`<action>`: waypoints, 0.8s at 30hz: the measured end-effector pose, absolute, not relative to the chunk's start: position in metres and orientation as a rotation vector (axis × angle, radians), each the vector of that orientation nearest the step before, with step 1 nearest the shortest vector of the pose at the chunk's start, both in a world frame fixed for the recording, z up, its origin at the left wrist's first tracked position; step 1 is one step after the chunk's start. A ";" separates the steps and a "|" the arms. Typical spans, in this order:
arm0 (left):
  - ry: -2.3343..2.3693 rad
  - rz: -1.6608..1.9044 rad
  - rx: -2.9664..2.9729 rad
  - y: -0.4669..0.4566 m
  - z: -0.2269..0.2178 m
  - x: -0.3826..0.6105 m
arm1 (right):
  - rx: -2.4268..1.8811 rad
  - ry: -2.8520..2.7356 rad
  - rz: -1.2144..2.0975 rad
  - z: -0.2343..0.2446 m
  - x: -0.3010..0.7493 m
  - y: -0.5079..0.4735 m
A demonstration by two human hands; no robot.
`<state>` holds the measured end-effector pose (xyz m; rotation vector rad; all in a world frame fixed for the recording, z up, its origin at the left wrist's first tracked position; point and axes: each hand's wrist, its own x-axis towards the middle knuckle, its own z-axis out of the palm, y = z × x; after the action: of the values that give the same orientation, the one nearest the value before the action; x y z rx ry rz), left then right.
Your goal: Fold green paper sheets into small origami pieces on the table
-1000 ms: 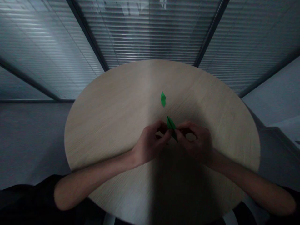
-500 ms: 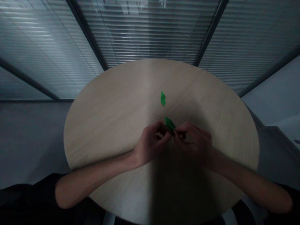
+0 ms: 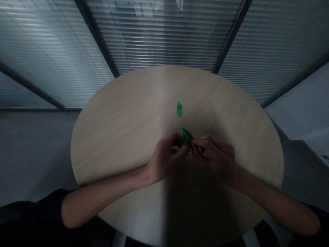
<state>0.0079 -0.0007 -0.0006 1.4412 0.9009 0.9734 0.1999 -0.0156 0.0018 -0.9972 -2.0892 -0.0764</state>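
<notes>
Between the fingertips of both hands is a piece of folded green paper (image 3: 187, 134), its pointed end sticking up and away from me. My left hand (image 3: 169, 152) pinches it from the left, thumb and forefinger closed at its lower part. From the right, the thumb and forefinger of my right hand (image 3: 215, 156) are closed on its lower right edge. The fingertips hide the paper's near end. Beyond the hands a second folded green paper piece (image 3: 179, 108) lies on the table, pointed at both ends and touched by neither hand.
The round light wood table (image 3: 115, 123) is under both forearms, with a dark shadow across its near middle. Glass panels with horizontal blinds (image 3: 164, 41) and dark frames stand behind its far edge. A grey floor (image 3: 33, 147) shows on the left.
My right hand has shifted slightly, its fingers a little more extended along the paper's edge. The held paper has turned slightly. The piece on the table has stayed in place.
</notes>
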 end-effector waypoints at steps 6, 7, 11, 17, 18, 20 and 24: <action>0.899 0.967 1.399 0.001 0.002 0.008 | -0.950 -2.148 -0.235 -0.004 0.203 -0.015; 0.903 0.970 1.397 0.002 0.002 0.009 | -0.946 -2.159 -0.255 -0.004 0.203 -0.015; 0.894 0.980 1.385 0.003 0.002 0.010 | -0.938 -2.193 -0.343 -0.002 0.203 -0.015; 0.865 0.968 1.348 0.002 0.002 0.010 | -0.953 -2.201 -0.367 -0.002 0.203 -0.016; 0.859 0.967 1.330 0.003 0.001 0.010 | -0.947 -2.205 -0.362 -0.002 0.204 -0.016; 0.843 0.964 1.290 0.006 0.000 0.009 | -0.947 -2.218 -0.314 -0.001 0.204 -0.016; 0.823 0.998 1.212 0.013 0.000 0.006 | -1.019 -2.105 -0.058 0.002 0.206 -0.013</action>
<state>0.0063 0.0130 -0.0005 1.2118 0.8227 0.9982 0.2058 -0.0133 0.0016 -1.0191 -2.1050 -0.0577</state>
